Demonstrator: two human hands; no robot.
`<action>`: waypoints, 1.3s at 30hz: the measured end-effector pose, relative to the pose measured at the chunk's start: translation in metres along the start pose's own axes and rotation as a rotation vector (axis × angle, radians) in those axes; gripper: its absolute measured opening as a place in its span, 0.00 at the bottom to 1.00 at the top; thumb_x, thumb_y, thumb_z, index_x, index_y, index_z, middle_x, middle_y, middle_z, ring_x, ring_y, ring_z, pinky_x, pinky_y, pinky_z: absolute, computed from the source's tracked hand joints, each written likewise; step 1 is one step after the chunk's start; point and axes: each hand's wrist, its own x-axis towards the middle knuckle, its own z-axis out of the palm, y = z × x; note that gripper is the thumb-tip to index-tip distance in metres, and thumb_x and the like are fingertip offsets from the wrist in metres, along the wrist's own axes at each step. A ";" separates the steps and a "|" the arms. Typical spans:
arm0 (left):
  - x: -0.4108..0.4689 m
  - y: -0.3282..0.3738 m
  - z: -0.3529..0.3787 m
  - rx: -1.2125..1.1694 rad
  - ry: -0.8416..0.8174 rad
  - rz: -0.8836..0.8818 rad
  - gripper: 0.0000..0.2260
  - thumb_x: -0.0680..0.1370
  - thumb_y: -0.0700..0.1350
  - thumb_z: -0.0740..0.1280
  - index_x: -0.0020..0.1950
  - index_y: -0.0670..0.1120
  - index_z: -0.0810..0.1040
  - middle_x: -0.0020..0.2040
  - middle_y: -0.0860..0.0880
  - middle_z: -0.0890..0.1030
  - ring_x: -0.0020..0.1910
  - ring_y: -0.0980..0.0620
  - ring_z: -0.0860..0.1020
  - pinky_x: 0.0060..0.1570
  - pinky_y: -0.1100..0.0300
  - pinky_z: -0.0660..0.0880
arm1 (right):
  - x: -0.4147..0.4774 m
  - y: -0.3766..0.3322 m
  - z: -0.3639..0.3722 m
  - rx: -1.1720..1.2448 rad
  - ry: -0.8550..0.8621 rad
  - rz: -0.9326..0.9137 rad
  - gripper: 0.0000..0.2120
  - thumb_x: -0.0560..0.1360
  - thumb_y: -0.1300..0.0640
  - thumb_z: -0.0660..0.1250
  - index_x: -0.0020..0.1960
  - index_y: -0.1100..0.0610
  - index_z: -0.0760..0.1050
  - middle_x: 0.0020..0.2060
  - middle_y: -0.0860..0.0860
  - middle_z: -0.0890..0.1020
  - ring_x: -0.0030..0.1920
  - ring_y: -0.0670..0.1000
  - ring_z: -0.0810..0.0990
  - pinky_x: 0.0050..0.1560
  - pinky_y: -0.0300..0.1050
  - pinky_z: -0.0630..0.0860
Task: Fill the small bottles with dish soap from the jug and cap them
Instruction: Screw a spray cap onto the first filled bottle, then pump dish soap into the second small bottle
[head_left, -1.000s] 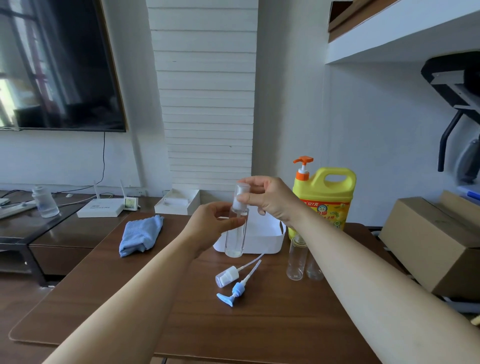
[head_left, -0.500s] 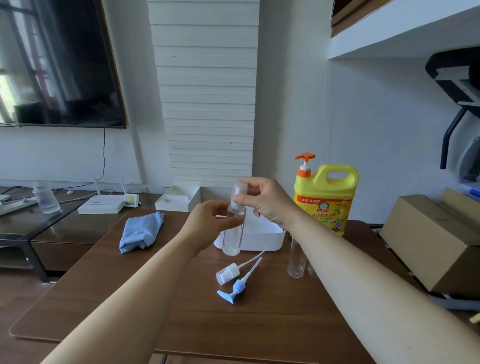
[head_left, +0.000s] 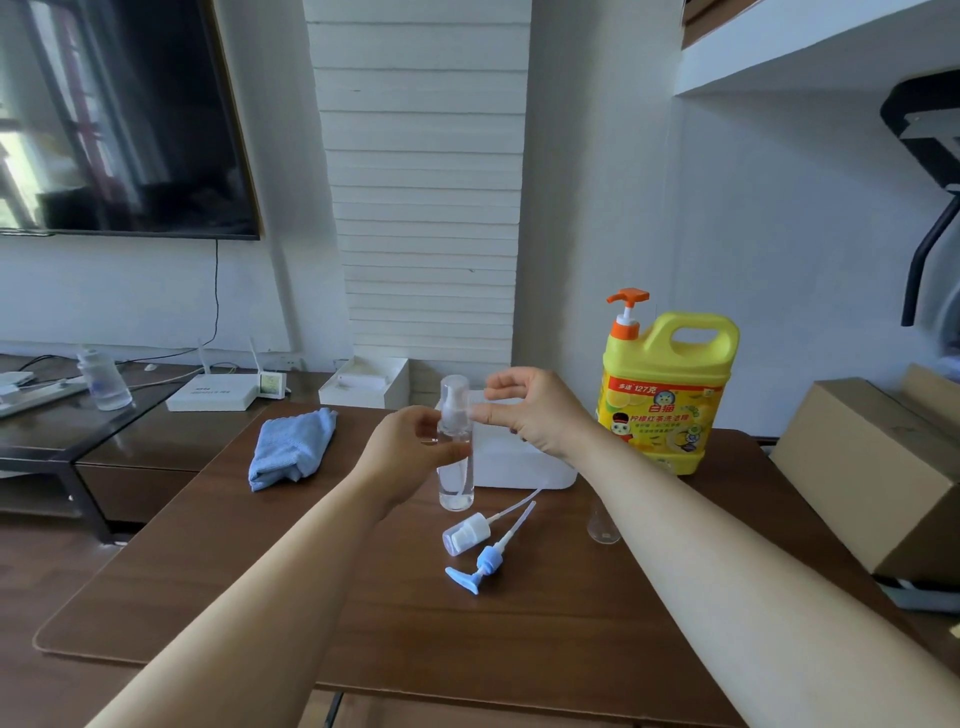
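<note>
My left hand (head_left: 410, 452) grips a clear small bottle (head_left: 456, 478) upright above the table, its clear cap (head_left: 454, 397) on top. Just right of the cap, my right hand (head_left: 530, 410) has its fingers spread and a thumb and finger near the bottle's neck; whether they touch it I cannot tell. The yellow dish soap jug (head_left: 665, 395) with an orange pump stands at the back right. A white spray cap (head_left: 467, 535) and a blue pump cap (head_left: 480, 566) lie on the table below the bottle. Another clear bottle (head_left: 602, 525) stands partly hidden behind my right forearm.
A white box (head_left: 519, 470) sits behind the held bottle. A folded blue cloth (head_left: 291, 447) lies at the left of the brown table (head_left: 260, 587). A cardboard box (head_left: 878, 467) stands at the right. A low cabinet with a router and a bottle is at the far left.
My right hand has let go of the bottle's cap and opened, drawing slightly right. The cap now stands fully visible on the bottle. My left hand keeps holding the bottle.
</note>
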 end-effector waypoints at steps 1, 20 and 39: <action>0.000 -0.004 -0.001 0.014 0.006 -0.019 0.14 0.69 0.48 0.75 0.53 0.49 0.79 0.48 0.52 0.83 0.50 0.53 0.80 0.56 0.48 0.77 | 0.000 0.002 -0.001 0.009 0.002 0.012 0.25 0.68 0.53 0.76 0.62 0.58 0.73 0.53 0.51 0.81 0.44 0.46 0.80 0.42 0.35 0.74; -0.004 -0.032 0.011 0.021 0.061 -0.141 0.22 0.67 0.44 0.77 0.59 0.47 0.76 0.53 0.50 0.81 0.52 0.52 0.79 0.46 0.57 0.78 | 0.003 0.035 0.009 -0.042 0.068 0.151 0.15 0.77 0.69 0.57 0.62 0.65 0.73 0.53 0.59 0.81 0.47 0.51 0.79 0.57 0.46 0.77; -0.015 0.082 0.034 -0.125 0.281 0.241 0.21 0.76 0.38 0.68 0.68 0.46 0.71 0.59 0.53 0.79 0.58 0.57 0.76 0.58 0.67 0.69 | -0.030 0.012 -0.071 -0.015 0.243 0.072 0.16 0.76 0.71 0.53 0.58 0.66 0.75 0.45 0.56 0.80 0.45 0.52 0.78 0.53 0.48 0.77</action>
